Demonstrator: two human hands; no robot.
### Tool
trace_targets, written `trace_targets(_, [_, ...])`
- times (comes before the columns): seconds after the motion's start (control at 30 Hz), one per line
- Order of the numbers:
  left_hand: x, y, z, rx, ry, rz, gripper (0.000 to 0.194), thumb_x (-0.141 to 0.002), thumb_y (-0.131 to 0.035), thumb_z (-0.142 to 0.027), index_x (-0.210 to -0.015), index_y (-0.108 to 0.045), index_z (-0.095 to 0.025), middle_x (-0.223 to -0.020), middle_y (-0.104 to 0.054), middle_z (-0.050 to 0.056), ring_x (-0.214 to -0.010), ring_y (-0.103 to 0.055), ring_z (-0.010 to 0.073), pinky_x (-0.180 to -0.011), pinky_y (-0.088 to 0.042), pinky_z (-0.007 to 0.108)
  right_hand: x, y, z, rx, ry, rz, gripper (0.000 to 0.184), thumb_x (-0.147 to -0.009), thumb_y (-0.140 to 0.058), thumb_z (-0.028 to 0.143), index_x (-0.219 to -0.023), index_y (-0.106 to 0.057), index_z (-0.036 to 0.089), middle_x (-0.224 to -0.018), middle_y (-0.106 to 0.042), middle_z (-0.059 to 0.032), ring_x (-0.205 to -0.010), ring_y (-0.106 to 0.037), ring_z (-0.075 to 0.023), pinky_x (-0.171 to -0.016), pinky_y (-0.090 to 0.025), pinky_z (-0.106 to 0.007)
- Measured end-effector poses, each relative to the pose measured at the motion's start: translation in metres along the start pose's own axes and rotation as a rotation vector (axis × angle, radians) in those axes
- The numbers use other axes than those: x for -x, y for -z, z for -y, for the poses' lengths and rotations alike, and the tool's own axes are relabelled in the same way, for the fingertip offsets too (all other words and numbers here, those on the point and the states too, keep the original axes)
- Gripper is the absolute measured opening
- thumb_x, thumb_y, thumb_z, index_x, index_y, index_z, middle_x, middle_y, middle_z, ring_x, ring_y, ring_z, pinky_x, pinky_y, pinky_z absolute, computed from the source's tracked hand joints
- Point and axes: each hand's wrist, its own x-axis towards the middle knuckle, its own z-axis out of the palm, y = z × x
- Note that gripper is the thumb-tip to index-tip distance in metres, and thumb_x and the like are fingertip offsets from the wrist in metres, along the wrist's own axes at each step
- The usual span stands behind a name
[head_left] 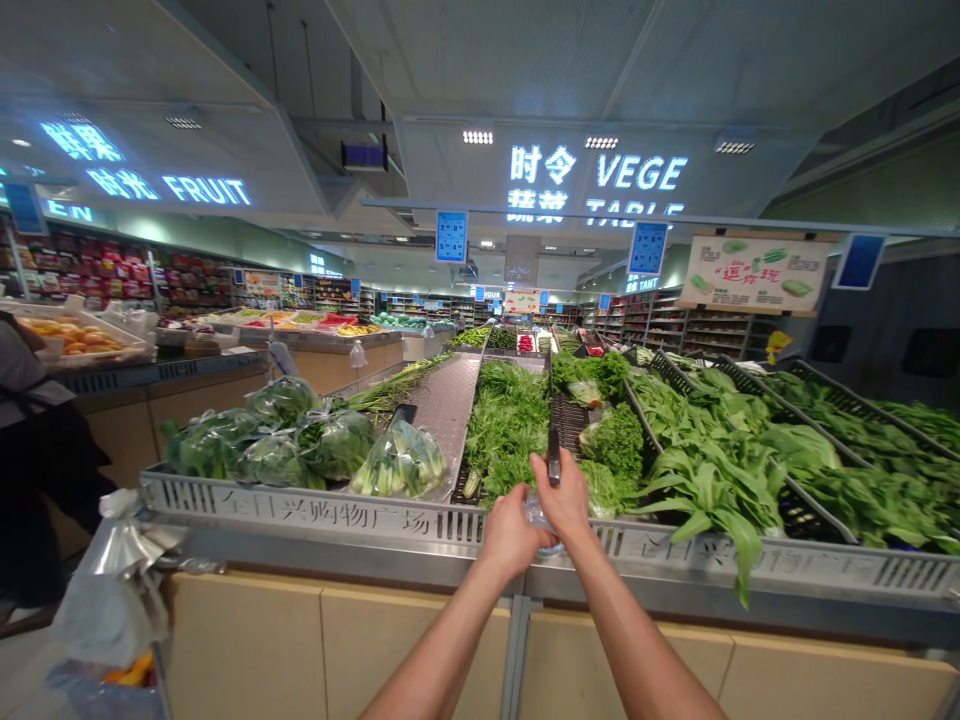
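Left hand [510, 533] and right hand [566, 498] meet just below the middle of the frame, both closed around a small clear item [537, 512], mostly hidden by the fingers. Above the right hand's fingers shows a slim dark piece [553, 458]; whether it belongs to the clear item, I cannot tell. Both forearms come up from the bottom edge, in front of the grey rail [300, 508] that runs across the lower part of the frame.

Behind the hands, at the center, feathery greens [510, 420] fill one section, with curly lettuce [616, 440] just to their right. Long leafy greens [697, 450] cover the right side, some leaves hanging over the rail. At center left lie bagged greens [277, 440]. A tied plastic bag [112, 590] hangs at lower left, near a person [45, 430] at the left edge. Lit VEGETABLE lettering [641, 173] shines at upper right, FRUIT lettering [206, 190] at upper left.
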Motion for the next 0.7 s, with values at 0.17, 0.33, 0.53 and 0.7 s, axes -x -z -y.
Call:
trace_targets(0.17, [0.001, 0.0015, -0.0001, 0.001, -0.002, -0.012, 0.07, -0.046, -0.068, -0.031, -0.11, -0.042, -0.017, -0.104, -0.055, 0.007, -0.094, -0.05, 0.021, -0.075, -0.039, 0.024, 0.0003, -0.0015, 0.0011, -0.007, 0.009, -0.005, 0.042, -0.073, -0.036, 0.051, -0.091, -0.051, 0.016, -0.081, -0.059, -0.0065, -0.069, -0.054, -0.0162, -0.063, -0.038, -0.025])
trace_targets(0.33, [0.0018, 0.0023, 0.0, 0.01, -0.006, -0.026, 0.067, -0.045, -0.068, -0.029, -0.106, -0.045, -0.017, -0.101, -0.056, 0.006, -0.092, -0.051, 0.021, -0.074, -0.039, 0.024, 0.0006, -0.0024, 0.0015, 0.0, 0.004, -0.004, 0.042, -0.074, -0.036, 0.051, -0.091, -0.051, 0.016, -0.081, -0.059, -0.0063, -0.069, -0.054, -0.0161, -0.062, -0.038, -0.025])
trace_targets(0.53, [0.0028, 0.0033, 0.0005, -0.004, 0.006, -0.011, 0.068, -0.044, -0.068, -0.03, -0.107, -0.044, -0.018, -0.101, -0.056, 0.006, -0.092, -0.051, 0.0211, -0.073, -0.039, 0.024, 0.001, -0.0025, 0.002, 0.004, 0.002, 0.007, 0.041, -0.074, -0.035, 0.051, -0.089, -0.051, 0.016, -0.078, -0.059, -0.0056, -0.067, -0.054, -0.0157, -0.06, -0.037, -0.024])
trace_targets(0.7, [0.0038, 0.0029, 0.001, -0.019, 0.009, -0.018, 0.068, -0.045, -0.068, -0.032, -0.108, -0.045, -0.017, -0.102, -0.056, 0.007, -0.093, -0.05, 0.0216, -0.073, -0.039, 0.024, 0.0001, -0.0036, 0.0005, 0.045, -0.001, 0.009, 0.04, -0.074, -0.034, 0.051, -0.081, -0.053, 0.017, -0.066, -0.058, -0.0028, -0.063, -0.054, -0.0154, -0.057, -0.036, -0.023])
